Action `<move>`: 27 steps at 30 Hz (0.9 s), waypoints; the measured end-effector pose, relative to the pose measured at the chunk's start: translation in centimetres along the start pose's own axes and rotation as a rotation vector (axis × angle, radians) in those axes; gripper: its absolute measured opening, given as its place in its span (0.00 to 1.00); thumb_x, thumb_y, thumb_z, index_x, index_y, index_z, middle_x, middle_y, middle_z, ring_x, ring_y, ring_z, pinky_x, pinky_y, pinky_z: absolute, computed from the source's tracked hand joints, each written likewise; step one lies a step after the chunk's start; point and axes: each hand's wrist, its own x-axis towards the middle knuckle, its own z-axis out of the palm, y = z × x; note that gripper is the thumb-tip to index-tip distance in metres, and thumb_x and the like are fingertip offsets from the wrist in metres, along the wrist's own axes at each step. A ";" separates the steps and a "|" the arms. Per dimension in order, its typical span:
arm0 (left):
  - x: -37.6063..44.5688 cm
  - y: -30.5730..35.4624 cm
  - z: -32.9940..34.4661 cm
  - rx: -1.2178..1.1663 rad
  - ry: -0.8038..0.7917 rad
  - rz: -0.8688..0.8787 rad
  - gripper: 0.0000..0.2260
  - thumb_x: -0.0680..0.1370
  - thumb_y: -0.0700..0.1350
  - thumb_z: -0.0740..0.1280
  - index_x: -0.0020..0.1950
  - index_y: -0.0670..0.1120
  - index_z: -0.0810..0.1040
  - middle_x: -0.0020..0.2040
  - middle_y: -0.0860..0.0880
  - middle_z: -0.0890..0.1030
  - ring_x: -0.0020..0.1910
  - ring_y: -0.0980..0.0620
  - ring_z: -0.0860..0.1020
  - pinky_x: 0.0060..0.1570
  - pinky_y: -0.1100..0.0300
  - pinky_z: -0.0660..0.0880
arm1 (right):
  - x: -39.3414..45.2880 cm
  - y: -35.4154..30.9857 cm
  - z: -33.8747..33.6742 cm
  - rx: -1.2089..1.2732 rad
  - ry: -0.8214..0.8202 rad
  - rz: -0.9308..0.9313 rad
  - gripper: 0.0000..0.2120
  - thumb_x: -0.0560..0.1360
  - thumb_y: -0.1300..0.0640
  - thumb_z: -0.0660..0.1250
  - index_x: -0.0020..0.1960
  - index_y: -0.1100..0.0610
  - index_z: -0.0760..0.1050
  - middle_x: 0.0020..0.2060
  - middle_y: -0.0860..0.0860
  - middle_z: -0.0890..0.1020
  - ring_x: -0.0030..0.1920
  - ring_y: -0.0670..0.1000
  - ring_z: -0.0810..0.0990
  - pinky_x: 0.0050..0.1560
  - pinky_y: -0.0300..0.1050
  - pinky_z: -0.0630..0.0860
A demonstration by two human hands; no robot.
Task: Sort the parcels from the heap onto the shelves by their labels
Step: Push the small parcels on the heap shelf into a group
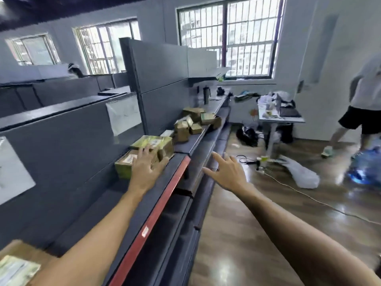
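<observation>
At 7 o'clock, a brown cardboard parcel with a pale label sits at frame edge, untouched. My left hand lies over the low tan cardboard parcel with a white label on the dark grey shelf with the red front edge; fingers look loosely curled on it, firm grip or not I can't tell. Its long axis runs roughly 7 to 1 o'clock, along the shelf. A second green-topped cardboard box is stacked just behind it. My right hand hovers at 3 o'clock, fingers spread wide, empty. Left is nearer, so judging a left-hand push. Further at 1 o'clock: a cluster of small brown boxes.
</observation>
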 end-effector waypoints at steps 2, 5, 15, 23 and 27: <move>2.9 0.8 3.5 -0.046 -0.026 0.012 0.39 0.72 0.72 0.54 0.77 0.50 0.69 0.80 0.45 0.61 0.81 0.45 0.54 0.77 0.39 0.53 | 2.0 2.8 0.3 -0.012 0.003 0.031 0.48 0.65 0.21 0.44 0.77 0.47 0.61 0.70 0.57 0.72 0.70 0.62 0.68 0.70 0.58 0.68; 6.5 2.0 7.9 -0.086 -0.065 0.010 0.38 0.72 0.72 0.54 0.78 0.54 0.66 0.81 0.46 0.60 0.81 0.47 0.52 0.78 0.40 0.51 | 5.0 6.4 1.1 -0.006 -0.001 0.068 0.49 0.65 0.20 0.44 0.78 0.47 0.61 0.71 0.58 0.71 0.71 0.62 0.67 0.70 0.59 0.67; 20.6 0.0 20.6 -0.144 -0.098 -0.020 0.27 0.80 0.62 0.62 0.78 0.57 0.65 0.81 0.48 0.58 0.81 0.50 0.50 0.78 0.41 0.47 | 19.4 14.6 6.0 -0.032 -0.027 0.105 0.37 0.76 0.31 0.62 0.78 0.49 0.62 0.69 0.56 0.72 0.70 0.60 0.69 0.68 0.56 0.69; 35.2 -4.5 31.0 -0.195 -0.111 -0.101 0.39 0.70 0.73 0.53 0.77 0.56 0.67 0.81 0.47 0.59 0.81 0.49 0.51 0.78 0.40 0.49 | 36.2 20.2 9.9 -0.015 -0.059 0.143 0.38 0.75 0.29 0.60 0.78 0.47 0.61 0.69 0.53 0.73 0.70 0.59 0.69 0.67 0.56 0.70; 41.5 -4.7 35.9 -0.214 -0.150 -0.116 0.40 0.70 0.73 0.53 0.77 0.55 0.67 0.81 0.47 0.58 0.81 0.50 0.51 0.79 0.44 0.48 | 42.9 23.7 10.7 -0.002 -0.060 0.153 0.36 0.75 0.31 0.62 0.78 0.47 0.62 0.71 0.53 0.73 0.71 0.58 0.68 0.69 0.55 0.68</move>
